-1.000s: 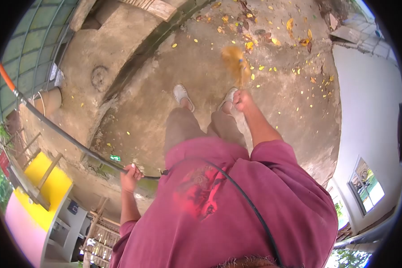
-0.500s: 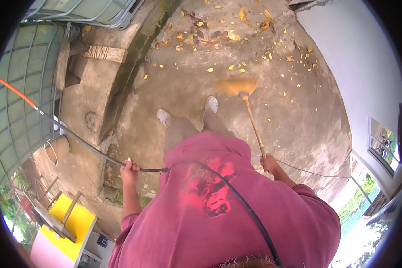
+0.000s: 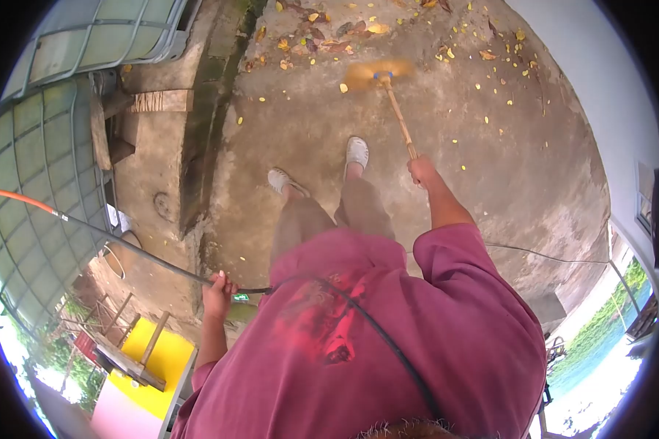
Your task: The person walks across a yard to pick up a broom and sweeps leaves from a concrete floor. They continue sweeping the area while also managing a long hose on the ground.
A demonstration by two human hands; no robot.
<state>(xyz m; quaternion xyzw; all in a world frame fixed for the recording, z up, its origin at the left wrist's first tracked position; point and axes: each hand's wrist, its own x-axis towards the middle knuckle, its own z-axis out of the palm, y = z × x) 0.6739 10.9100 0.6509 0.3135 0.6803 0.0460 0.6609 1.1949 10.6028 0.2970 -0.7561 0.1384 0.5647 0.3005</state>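
My right hand (image 3: 422,171) is closed round the top of a wooden broom handle (image 3: 400,119), with the arm stretched forward. The broom's tan bristle head (image 3: 362,76), blurred by motion, is at the concrete floor ahead, close to some small yellow leaves. My left hand (image 3: 218,294), held at my left side, has its fingers wrapped round a long black cable (image 3: 146,254). An orange stretch (image 3: 18,197) forms the cable's far left end. From the left hand the cable crosses the front of my maroon shirt (image 3: 359,293) and runs up toward the shoulder.
Fallen leaves (image 3: 337,45) lie scattered on the concrete floor (image 3: 307,124). Caged tanks (image 3: 44,146) and a raised concrete ledge (image 3: 150,168) line the left side. A white wall (image 3: 586,58) stands right, and a thin cord (image 3: 542,254) crosses the ground.
My right hand has moved forward, carrying the broom farther from my body. The view has shifted slightly. My left hand stays closed on the cable.
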